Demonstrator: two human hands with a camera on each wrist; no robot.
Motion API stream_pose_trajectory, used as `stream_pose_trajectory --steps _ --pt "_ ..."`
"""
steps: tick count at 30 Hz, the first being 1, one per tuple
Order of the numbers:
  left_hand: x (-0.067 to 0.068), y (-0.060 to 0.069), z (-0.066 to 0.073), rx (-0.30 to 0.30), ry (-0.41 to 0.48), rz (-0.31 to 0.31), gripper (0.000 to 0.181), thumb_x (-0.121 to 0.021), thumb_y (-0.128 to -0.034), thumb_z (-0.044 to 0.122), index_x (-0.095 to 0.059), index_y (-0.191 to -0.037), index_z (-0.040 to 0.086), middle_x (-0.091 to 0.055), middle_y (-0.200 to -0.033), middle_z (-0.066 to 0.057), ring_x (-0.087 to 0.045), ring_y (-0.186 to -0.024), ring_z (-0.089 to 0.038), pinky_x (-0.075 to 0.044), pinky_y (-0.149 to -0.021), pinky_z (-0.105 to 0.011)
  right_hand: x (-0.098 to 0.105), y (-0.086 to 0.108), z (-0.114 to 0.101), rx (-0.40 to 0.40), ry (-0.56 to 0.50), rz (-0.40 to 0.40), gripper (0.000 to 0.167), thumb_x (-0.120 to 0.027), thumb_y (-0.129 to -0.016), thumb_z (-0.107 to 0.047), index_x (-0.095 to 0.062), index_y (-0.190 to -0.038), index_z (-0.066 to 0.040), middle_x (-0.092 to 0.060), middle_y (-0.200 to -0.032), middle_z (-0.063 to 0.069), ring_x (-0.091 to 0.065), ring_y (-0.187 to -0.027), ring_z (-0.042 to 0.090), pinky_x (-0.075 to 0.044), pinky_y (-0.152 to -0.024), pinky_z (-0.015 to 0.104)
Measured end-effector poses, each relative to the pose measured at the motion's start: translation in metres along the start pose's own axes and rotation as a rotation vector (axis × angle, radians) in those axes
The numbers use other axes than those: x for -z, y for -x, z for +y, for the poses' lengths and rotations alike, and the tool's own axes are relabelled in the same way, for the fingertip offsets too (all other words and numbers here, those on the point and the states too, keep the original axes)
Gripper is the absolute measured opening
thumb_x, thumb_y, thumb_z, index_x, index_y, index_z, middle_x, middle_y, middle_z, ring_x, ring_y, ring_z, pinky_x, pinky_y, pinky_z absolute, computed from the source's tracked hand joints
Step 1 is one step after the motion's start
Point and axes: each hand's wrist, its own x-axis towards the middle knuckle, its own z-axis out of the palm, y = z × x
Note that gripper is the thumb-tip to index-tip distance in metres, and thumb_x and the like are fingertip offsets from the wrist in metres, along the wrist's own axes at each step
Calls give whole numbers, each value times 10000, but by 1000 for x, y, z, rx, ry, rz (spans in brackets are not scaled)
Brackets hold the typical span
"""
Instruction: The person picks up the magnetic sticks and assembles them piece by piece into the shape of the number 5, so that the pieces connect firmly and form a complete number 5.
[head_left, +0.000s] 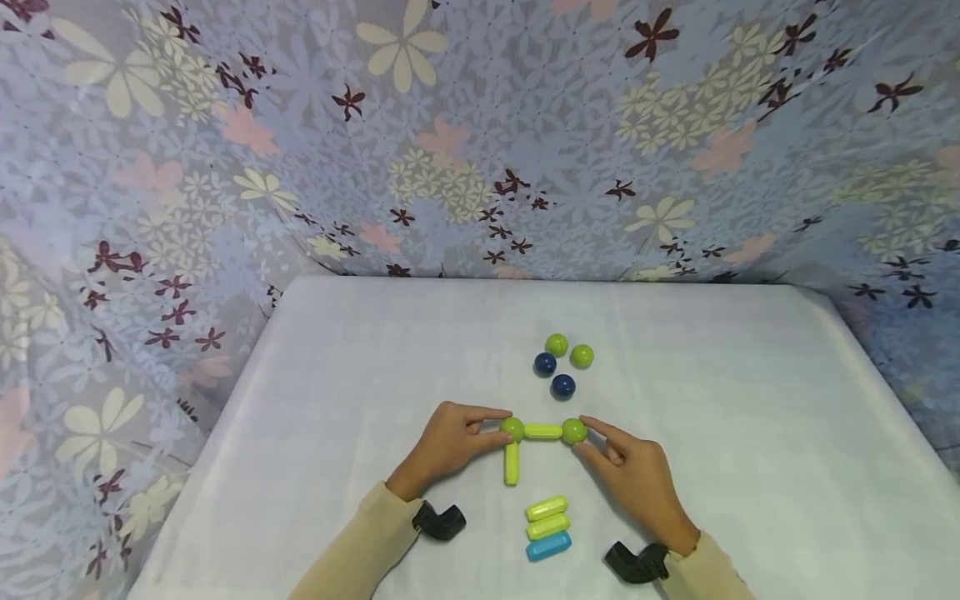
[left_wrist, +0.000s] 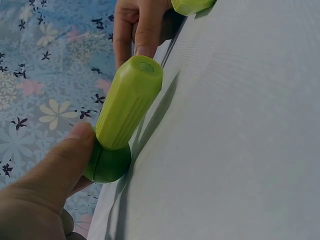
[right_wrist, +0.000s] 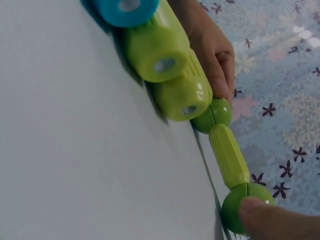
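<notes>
Pinching one green ball (head_left: 574,431) each, the hands (head_left: 453,442) (head_left: 637,483) flank the connecting lime rod (head_left: 543,431).

A white-covered table (head_left: 360,375) carries two green balls (head_left: 582,357) and two navy balls (head_left: 563,386) farther off. Nearer, side by side, lie two green sticks (head_left: 548,526) and a blue stick (head_left: 548,547).
</notes>
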Motion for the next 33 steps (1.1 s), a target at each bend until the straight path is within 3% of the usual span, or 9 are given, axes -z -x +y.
stream_pose_trajectory --steps 7,13,23,27,33 --pt "1 1 2 23 0 10 387 -799 -873 475 -797 -1168 224 -322 -522 152 -272 -506 -4 -255 -491 -210 6 -13 8 2 -158 57 354 -763 -952 -288 -729 -1278 -156 -330 -553 -114 -275 -496 22 -299 -461 249" --pt "1 2 2 22 4 6 389 -797 -879 466 -796 -1172 209 -331 -520 152 -278 -501 -4 -259 -490 -207 3 -42 28 -11 -184 158 327 -741 -970 -267 -733 -1265 -125 -353 -542 -55 -295 -488 72 -289 -479 269" --pt "-3 -1 2 -10 -49 -14 404 -768 -897 492 -791 -1186 210 -321 -517 163 -268 -516 5 -268 -519 -200 2 -90 42 5 -69 121 469 -777 -935 -332 -691 -1323 -82 -405 -552 -48 -344 -496 100 -297 -502 274" --pt "-1 -2 1 -24 -68 4 394 -774 -899 473 -792 -1183 200 -329 -519 161 -269 -516 5 -264 -516 -200 0 -97 39 13 -19 101 492 -803 -910 -345 -701 -1304 -70 -415 -549 -58 -350 -493 98 -283 -494 280" --pt "-1 -2 -3 -4 -53 6 399 -773 -897 480 -791 -1183 202 -337 -518 162 -275 -509 11 -267 -508 -198 -6 -98 40 13 31 100 399 -792 -925 -299 -735 -1238 -58 -412 -552 -53 -362 -504 111 -290 -505 279"
